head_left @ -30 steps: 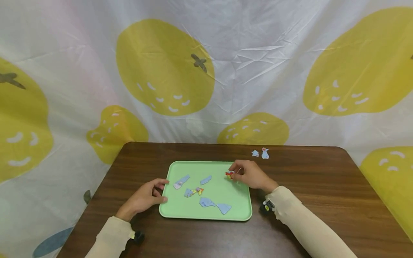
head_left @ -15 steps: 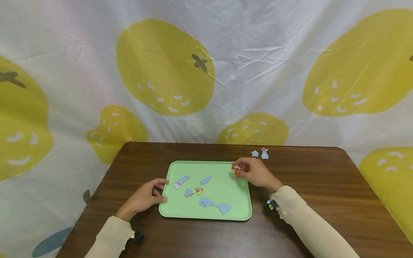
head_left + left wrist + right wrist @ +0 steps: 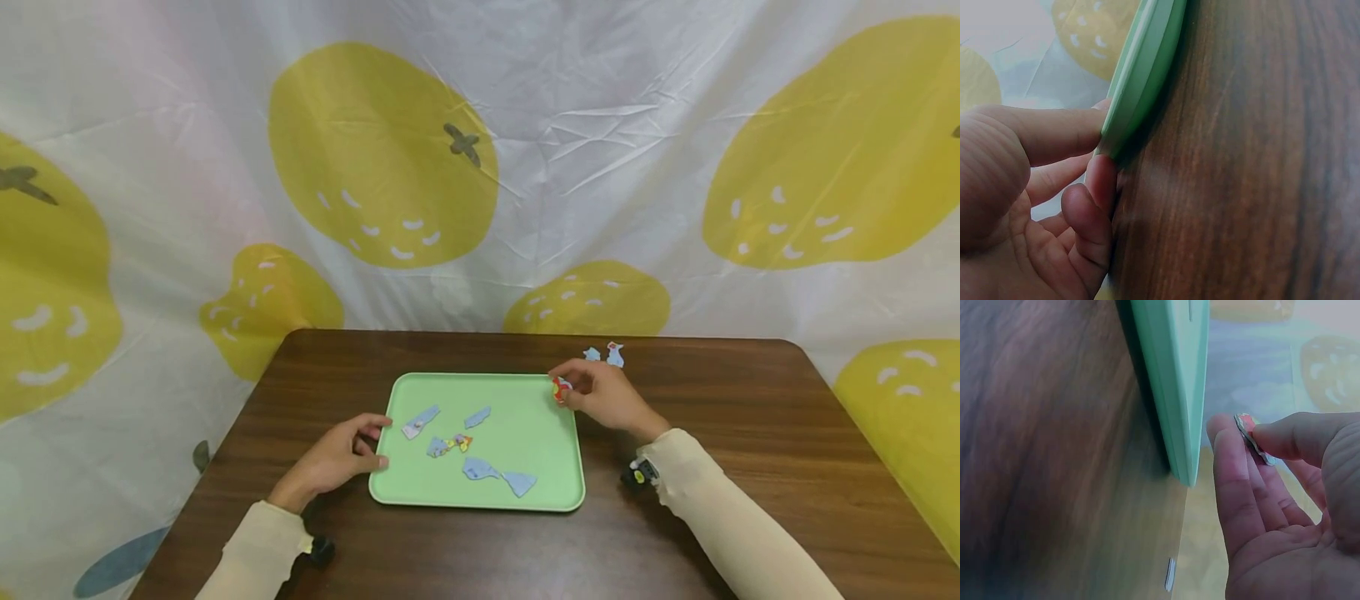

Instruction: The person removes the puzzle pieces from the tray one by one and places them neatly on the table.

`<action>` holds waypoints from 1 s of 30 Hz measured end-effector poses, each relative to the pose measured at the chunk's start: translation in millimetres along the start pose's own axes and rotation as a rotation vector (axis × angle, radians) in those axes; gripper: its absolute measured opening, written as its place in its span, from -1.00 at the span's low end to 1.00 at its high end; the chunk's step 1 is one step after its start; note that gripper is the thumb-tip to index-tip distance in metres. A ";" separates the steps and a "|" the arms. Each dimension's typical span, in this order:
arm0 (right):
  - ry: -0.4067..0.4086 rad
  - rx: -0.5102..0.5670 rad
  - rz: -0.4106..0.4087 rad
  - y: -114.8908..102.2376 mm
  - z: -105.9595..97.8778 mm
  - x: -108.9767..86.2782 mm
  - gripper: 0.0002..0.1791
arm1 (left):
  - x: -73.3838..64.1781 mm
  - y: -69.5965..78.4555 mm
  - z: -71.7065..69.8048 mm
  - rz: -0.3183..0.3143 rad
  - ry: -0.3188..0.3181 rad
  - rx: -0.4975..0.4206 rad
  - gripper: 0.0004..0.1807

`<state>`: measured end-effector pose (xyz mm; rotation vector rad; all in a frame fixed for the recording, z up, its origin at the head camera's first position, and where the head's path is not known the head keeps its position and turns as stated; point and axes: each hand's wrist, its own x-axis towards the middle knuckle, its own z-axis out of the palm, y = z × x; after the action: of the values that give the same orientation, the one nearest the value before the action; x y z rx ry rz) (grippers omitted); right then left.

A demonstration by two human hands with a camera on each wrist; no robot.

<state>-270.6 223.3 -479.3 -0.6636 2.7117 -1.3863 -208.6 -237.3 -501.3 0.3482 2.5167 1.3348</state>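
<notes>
My left hand [image 3: 330, 458] grips the left rim of a pale green tray [image 3: 525, 500], with the thumb and fingers at its edge in the left wrist view. Over the tray's far right corner, my right hand [image 3: 607, 396] pinches a small torn card piece [image 3: 1254, 437] printed red and yellow, between thumb and fingertips. Light blue torn pieces lie on the tray: a long one [image 3: 421, 422], a short one [image 3: 477, 417], and a curved one [image 3: 480, 469] beside a triangular one [image 3: 520, 483]. Yellow-and-orange printed pieces [image 3: 462, 443] sit near a blue piece [image 3: 437, 447].
Two more blue pieces lie on the brown wooden table [image 3: 712, 467] beyond the right hand: a small one [image 3: 592, 354] and one with a red mark [image 3: 615, 356]. A white curtain [image 3: 570, 208] with yellow fruit prints hangs behind the table.
My right hand has moved right and away from me, carrying the red-and-yellow card piece towards the tray's far right corner. The left hand and the pieces on the tray stay put.
</notes>
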 end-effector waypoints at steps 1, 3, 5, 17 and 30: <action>0.006 -0.006 -0.002 0.5 -1.7 -0.2 -0.60 | 0.2 -0.2 -0.3 -0.003 0.000 0.004 -0.34; 0.021 -0.035 -0.013 2.1 -5.0 -0.3 -0.61 | 0.5 -0.5 -0.7 -0.006 0.000 0.007 -0.34; 0.042 -0.077 -0.030 6.6 -7.7 -0.2 -0.63 | 0.7 -0.6 -0.9 -0.007 0.000 0.010 -0.34; 0.101 -0.127 -0.039 25.2 -24.0 -3.5 -0.62 | 0.7 0.1 0.1 -0.022 -0.003 0.009 -0.34; 0.144 -0.174 0.030 41.8 -40.7 -8.2 -0.62 | 1.0 -0.2 0.2 -0.021 -0.005 0.012 -0.35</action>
<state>-286.7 279.2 -488.7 -0.5476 2.9676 -1.2488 -209.4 -236.9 -501.6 0.3263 2.5177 1.3101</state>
